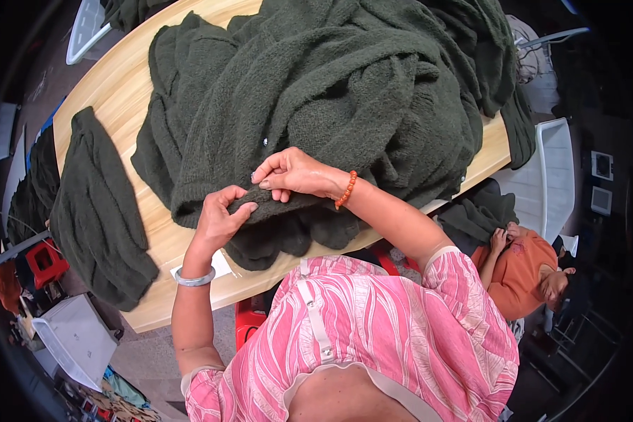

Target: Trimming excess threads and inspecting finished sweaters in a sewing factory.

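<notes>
A large heap of dark green fuzzy knit garment (225, 112) covers much of the table. At its near edge, my left hand (218, 219) grips the knit between thumb and fingers. Close beside it, my right hand (295, 176) is closed in a pinch over the same edge. A tiny pale, shiny speck shows at its fingertips, too small to name. Another small shiny spot (265, 142) sits on the knit just above. The left wrist wears a pale bangle (195, 277), the right an orange bead bracelet (345, 190).
A separate dark green knit piece (102, 211) hangs over the left end of the wooden table (137, 141). White bins (81, 341) and a red stool (46, 259) stand around it. At the right, a person in orange (517, 274) handles dark green knit.
</notes>
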Demonstrator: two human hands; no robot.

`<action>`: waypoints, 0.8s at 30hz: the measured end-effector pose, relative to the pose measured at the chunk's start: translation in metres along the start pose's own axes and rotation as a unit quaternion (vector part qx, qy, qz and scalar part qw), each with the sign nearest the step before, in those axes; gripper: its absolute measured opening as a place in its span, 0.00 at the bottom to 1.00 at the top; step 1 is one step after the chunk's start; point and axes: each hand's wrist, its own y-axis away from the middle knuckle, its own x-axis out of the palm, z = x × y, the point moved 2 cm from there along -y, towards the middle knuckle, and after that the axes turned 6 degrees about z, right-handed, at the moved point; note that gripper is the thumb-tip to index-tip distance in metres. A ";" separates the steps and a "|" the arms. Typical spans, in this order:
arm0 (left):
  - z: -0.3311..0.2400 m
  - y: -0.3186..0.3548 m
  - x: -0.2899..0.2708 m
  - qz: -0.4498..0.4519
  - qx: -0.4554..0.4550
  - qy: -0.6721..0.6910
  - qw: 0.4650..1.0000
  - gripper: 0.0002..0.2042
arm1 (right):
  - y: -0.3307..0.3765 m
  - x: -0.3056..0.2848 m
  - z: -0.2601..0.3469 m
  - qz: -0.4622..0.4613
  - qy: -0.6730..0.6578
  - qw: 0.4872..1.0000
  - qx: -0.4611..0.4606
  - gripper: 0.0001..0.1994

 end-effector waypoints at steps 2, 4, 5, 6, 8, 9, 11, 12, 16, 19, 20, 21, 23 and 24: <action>0.001 0.001 -0.003 0.015 -0.029 -0.013 0.999 0.05 | -0.001 0.001 -0.003 0.010 -0.007 1.000 -0.004 0.10; 0.007 0.002 -0.005 0.004 -0.015 -0.049 0.999 0.06 | 0.001 0.008 -0.003 0.040 0.057 0.997 -0.021 0.11; 0.006 0.002 -0.004 -0.008 0.001 -0.084 0.996 0.07 | 0.001 0.009 -0.003 0.052 0.113 0.991 -0.043 0.11; 0.004 0.003 -0.003 -0.008 0.001 -0.084 0.996 0.07 | 0.005 0.014 0.003 0.022 0.248 0.966 -0.072 0.08; -0.010 0.009 0.001 -0.048 0.063 -0.282 0.956 0.08 | 0.007 0.022 0.003 -0.041 0.359 0.906 -0.219 0.06; -0.007 0.010 0.002 -0.057 0.058 -0.293 0.953 0.08 | 0.007 0.026 0.003 -0.039 0.359 0.906 -0.219 0.06; -0.013 0.010 0.005 -0.061 0.073 -0.347 0.933 0.08 | 0.010 0.032 0.007 -0.080 0.361 0.894 -0.253 0.06; -0.018 0.010 0.007 -0.065 0.088 -0.400 0.910 0.07 | 0.010 0.035 0.004 -0.079 0.361 0.894 -0.253 0.06; -0.020 0.005 0.008 -0.051 0.071 -0.451 0.888 0.06 | 0.008 0.038 -0.011 -0.095 0.412 0.866 -0.267 0.05; -0.012 -0.001 0.001 0.011 0.021 -0.330 0.944 0.10 | 0.003 0.034 -0.025 -0.084 0.434 0.872 -0.211 0.06; -0.012 -0.004 -0.001 -0.017 -0.031 -0.216 0.976 0.10 | 0.003 0.033 -0.025 -0.086 0.435 0.871 -0.212 0.06; -0.013 -0.008 -0.001 -0.043 -0.082 -0.099 0.991 0.10 | 0.004 0.033 -0.026 -0.079 0.437 0.873 -0.203 0.06; -0.011 -0.024 0.004 -0.090 -0.045 -0.216 0.971 0.10 | 0.005 0.033 -0.025 -0.074 0.436 0.875 -0.195 0.06; -0.010 -0.030 0.006 -0.140 -0.010 -0.332 0.933 0.11 | 0.006 0.036 -0.021 -0.075 0.439 0.873 -0.202 0.06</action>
